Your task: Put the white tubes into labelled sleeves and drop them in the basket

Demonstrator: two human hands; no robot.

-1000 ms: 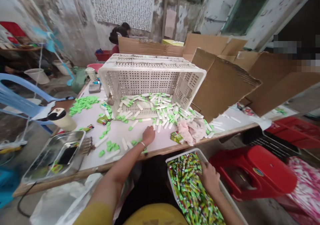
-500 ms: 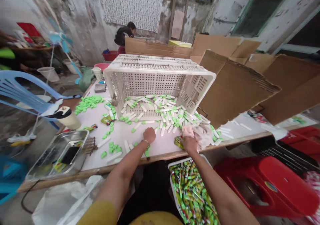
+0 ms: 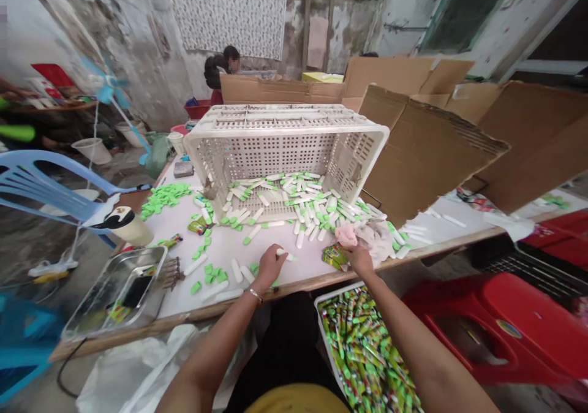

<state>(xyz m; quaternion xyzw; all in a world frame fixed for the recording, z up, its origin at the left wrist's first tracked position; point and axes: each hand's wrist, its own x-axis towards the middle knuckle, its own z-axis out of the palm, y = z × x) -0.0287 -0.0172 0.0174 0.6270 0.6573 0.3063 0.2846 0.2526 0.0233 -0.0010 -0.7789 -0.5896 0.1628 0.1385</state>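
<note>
My left hand [image 3: 271,265], a bracelet at its wrist, is closed on a white tube with a green cap [image 3: 285,254], just above the near table edge. To the right, my right hand [image 3: 359,258] has its fingers pinched at the edge of a small pile of printed green wrappers [image 3: 334,256]. Its fingertips are partly hidden. A pink and beige cloth [image 3: 374,239] lies right beside that hand. Ahead, many white tubes with green caps [image 3: 312,220] spill out of a white plastic crate [image 3: 289,132] lying on its side.
Loose green caps [image 3: 166,198] lie at the table's left, near a steel tray [image 3: 114,290] and a cream cup [image 3: 131,226]. Cardboard [image 3: 427,149] stands at right. Below the edge sits a bin of wrapped tubes [image 3: 367,345], beside a red stool [image 3: 500,327]. A person [image 3: 220,70] is at the back.
My left hand has turned and drawn back slightly, and a capped white tube now shows in its fingers. My right hand has shifted slightly right and stays at the wrappers.
</note>
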